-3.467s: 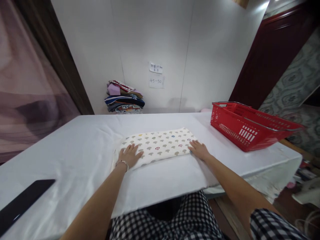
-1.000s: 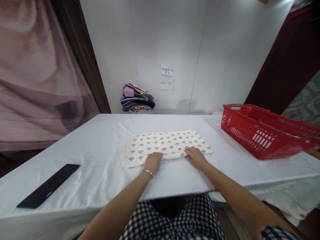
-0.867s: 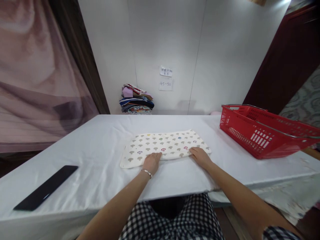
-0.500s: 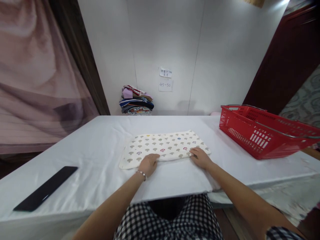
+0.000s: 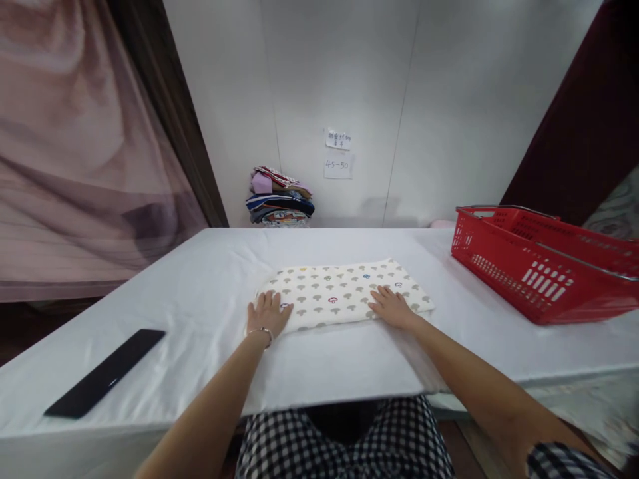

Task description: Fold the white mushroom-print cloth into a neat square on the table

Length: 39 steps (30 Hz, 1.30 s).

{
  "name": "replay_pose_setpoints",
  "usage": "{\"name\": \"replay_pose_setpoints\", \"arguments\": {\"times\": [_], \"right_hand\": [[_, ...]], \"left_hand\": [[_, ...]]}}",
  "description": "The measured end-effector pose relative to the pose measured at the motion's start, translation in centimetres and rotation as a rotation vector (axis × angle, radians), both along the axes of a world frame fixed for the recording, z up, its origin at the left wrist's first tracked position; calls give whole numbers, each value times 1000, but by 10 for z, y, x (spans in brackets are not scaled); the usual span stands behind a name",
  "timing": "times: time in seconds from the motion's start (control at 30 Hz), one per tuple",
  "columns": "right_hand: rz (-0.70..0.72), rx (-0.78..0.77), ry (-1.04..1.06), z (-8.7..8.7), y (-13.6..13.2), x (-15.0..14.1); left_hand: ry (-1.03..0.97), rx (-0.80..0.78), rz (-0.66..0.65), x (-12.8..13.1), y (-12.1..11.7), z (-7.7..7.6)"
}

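A folded white cloth (image 5: 344,293) printed with small mushrooms lies flat on the white-covered table (image 5: 339,369) in front of me. My left hand (image 5: 269,313) rests palm down on its near left corner, fingers spread, a bracelet at the wrist. On the near right part of the cloth lies my right hand (image 5: 392,307), also flat with its fingers stretched out. Neither hand grips the fabric. The cloth's near left corner is partly hidden under my left hand.
A red plastic basket (image 5: 514,266) with metal handles stands at the right of the table. Toward the left front lies a flat black object (image 5: 107,372). Folded fabrics (image 5: 280,199) are stacked at the back by the wall, below and left of two paper notes (image 5: 338,165).
My left hand has slid left along the near edge to the corner, its fingers now spread. My right hand has flattened onto the cloth from its near edge. The view has shifted slightly.
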State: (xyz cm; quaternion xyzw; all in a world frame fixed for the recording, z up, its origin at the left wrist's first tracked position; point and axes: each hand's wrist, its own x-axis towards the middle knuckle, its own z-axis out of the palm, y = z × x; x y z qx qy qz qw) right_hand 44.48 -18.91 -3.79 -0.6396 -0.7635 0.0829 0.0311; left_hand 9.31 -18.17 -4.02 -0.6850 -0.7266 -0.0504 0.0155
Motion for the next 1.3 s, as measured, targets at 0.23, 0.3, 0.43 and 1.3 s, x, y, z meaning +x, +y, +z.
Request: {"name": "replay_pose_setpoints", "arguments": {"times": [0.23, 0.3, 0.43, 1.3], "right_hand": [[77, -14, 25, 15, 26, -34], [121, -25, 53, 19, 39, -59], [193, -5, 82, 20, 66, -110], [-65, 153, -11, -2, 105, -71]], "left_hand": [[6, -39, 26, 6, -3, 2], [3, -35, 21, 6, -3, 3], [1, -26, 18, 4, -4, 1], [-5, 72, -3, 1, -3, -14]]}}
